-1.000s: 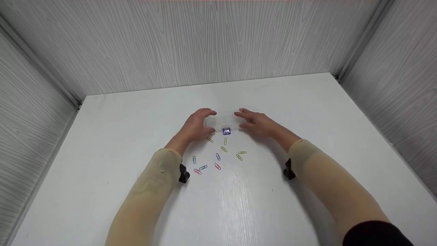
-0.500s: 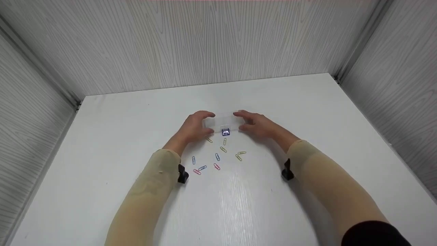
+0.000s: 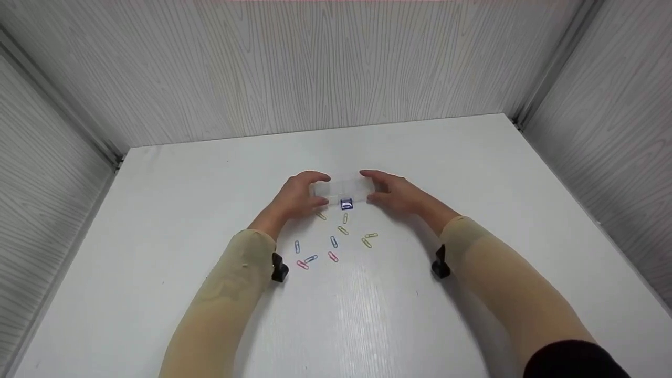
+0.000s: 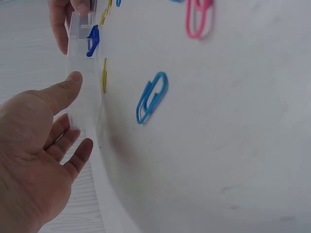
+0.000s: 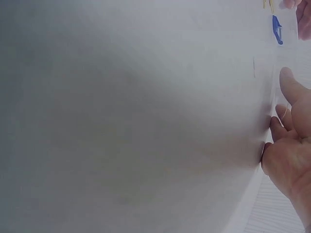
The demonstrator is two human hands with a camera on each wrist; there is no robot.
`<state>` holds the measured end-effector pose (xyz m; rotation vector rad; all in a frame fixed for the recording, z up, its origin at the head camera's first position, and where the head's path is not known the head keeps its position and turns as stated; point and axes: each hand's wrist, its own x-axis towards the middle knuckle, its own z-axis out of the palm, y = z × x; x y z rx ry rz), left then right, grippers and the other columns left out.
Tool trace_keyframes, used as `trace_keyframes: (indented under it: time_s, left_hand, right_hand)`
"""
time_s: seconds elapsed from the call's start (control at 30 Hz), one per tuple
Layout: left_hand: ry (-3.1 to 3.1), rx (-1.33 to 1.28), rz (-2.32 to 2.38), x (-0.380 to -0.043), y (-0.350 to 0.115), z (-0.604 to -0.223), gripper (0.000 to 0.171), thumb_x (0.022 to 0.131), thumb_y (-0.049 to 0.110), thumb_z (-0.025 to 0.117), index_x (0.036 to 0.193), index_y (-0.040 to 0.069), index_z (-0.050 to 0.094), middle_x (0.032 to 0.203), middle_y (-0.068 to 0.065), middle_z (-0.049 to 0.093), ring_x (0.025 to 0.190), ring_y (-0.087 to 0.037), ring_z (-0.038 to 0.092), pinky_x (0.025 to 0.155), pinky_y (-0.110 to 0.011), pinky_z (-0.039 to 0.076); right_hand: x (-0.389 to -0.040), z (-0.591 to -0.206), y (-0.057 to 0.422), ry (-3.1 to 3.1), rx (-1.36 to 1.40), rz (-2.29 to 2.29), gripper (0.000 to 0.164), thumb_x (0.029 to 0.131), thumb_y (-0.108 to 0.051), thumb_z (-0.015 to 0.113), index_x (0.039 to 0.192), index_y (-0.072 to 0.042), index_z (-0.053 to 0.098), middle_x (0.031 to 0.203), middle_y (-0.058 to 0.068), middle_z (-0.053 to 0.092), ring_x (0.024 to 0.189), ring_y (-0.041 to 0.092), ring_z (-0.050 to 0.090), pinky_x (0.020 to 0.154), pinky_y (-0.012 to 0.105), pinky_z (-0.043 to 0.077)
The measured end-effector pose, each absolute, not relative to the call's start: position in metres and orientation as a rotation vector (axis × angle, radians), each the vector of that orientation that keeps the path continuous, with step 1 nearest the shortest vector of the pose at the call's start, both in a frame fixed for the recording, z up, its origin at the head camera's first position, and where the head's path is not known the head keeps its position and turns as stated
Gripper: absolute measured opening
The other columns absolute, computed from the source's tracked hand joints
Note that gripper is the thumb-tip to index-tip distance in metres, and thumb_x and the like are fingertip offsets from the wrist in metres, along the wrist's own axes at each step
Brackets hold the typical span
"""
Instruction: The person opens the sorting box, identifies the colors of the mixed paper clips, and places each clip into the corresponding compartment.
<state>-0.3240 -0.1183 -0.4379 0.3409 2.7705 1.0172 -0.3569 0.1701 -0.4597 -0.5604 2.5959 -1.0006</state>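
Observation:
A clear plastic box [image 3: 344, 187] with a blue latch [image 3: 346, 203] on its near side lies on the white table, its length running left to right. My left hand [image 3: 295, 198] grips the left end, thumb on the near side and fingers at the far side. At the opposite end, my right hand [image 3: 397, 193] holds the box in the same way. The left wrist view shows the left thumb pressed to the box wall [image 4: 85, 102]. Just in front of the box lie several yellow paper clips [image 3: 343, 230]. What the box contains cannot be made out.
Closer to me on the table [image 3: 336, 325] are several blue paper clips [image 3: 334, 242] and two pink paper clips [image 3: 333, 256]. Grained grey panels [image 3: 315, 68] stand behind the table and along both sides.

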Motion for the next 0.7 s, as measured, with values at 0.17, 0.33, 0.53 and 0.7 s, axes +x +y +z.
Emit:
trace_keyframes:
  time_s: [0.17, 0.33, 0.53, 0.7]
  left_hand:
    - [2.743, 0.321, 1.034, -0.3256, -0.1198, -0.4372, 0.054, 0.099, 0.025, 0.078, 0.15, 0.026, 0.06, 0.164, -0.003, 0.045, 0.153, -0.029, 0.037, 0.127, -0.05, 0.026]
    - [2.745, 0.346, 1.049, -0.3271, -0.1217, -0.44, 0.052, 0.099, 0.025, 0.077, 0.149, 0.024, 0.062, 0.163, -0.004, 0.047, 0.154, -0.028, 0.036, 0.127, -0.048, 0.027]
    - [2.737, 0.355, 1.081, -0.3282, -0.122, -0.4407, 0.051, 0.1, 0.026, 0.076, 0.149, 0.024, 0.062, 0.163, -0.004, 0.048, 0.155, -0.029, 0.035, 0.127, -0.049, 0.026]
    - [2.73, 0.341, 1.101, -0.3276, -0.1218, -0.4406, 0.05, 0.1, 0.029, 0.076, 0.149, 0.025, 0.062, 0.164, -0.004, 0.047, 0.155, -0.03, 0.035, 0.127, -0.05, 0.026]
  right_hand:
    - [-0.3574, -0.4601, 0.17, 2.6, -0.558, -1.0, 0.066, 0.106, -0.035, 0.068, 0.165, -0.04, 0.038, 0.172, -0.002, 0.032, 0.16, 0.022, 0.024, 0.129, 0.048, 0.019]
    - [-0.3552, -0.4591, 0.1705, 2.586, -0.547, -1.03, 0.068, 0.105, -0.033, 0.069, 0.165, -0.039, 0.038, 0.172, -0.003, 0.032, 0.16, 0.02, 0.025, 0.129, 0.045, 0.019]
    - [-0.3552, -0.4593, 0.1718, 2.57, -0.54, -1.051, 0.069, 0.105, -0.033, 0.069, 0.166, -0.039, 0.037, 0.172, -0.004, 0.032, 0.16, 0.019, 0.024, 0.129, 0.045, 0.019]
    - [-0.356, -0.4616, 0.1746, 2.581, -0.535, -1.038, 0.071, 0.105, -0.035, 0.069, 0.166, -0.04, 0.034, 0.173, -0.007, 0.029, 0.16, 0.017, 0.022, 0.13, 0.044, 0.018]
